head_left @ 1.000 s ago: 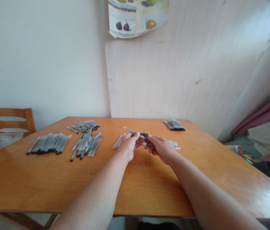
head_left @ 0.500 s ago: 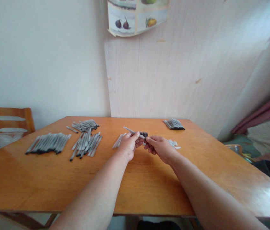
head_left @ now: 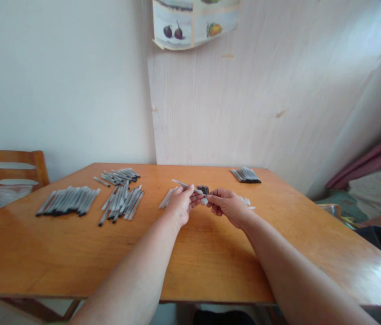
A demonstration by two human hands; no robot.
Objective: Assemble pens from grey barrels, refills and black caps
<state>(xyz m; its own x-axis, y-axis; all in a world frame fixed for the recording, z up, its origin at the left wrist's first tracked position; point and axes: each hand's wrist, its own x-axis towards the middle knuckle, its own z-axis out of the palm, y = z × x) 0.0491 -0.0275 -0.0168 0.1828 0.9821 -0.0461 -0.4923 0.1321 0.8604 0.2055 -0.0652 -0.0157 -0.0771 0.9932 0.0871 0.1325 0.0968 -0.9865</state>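
Near the middle of the table, my left hand is closed around a slim whitish pen, whose far end points up and left. The pen's other end lies close to the fingertips of my right hand. Thumb and fingers of that hand are pinched together; what they hold, if anything, is too small to make out. Just behind the fingertips are small dark pieces. Several white pens lie left of my left hand. Small white pieces show behind my right hand, partly hidden by it.
At left on the wooden table lie a row of black-ended pens, a loose pile and another pile behind it. A neat pen bundle lies at the back right. A chair stands left.
A small gap has opened between the pen's near end and my right hand's fingertips. The pen has shifted slightly left and my right hand slightly right.
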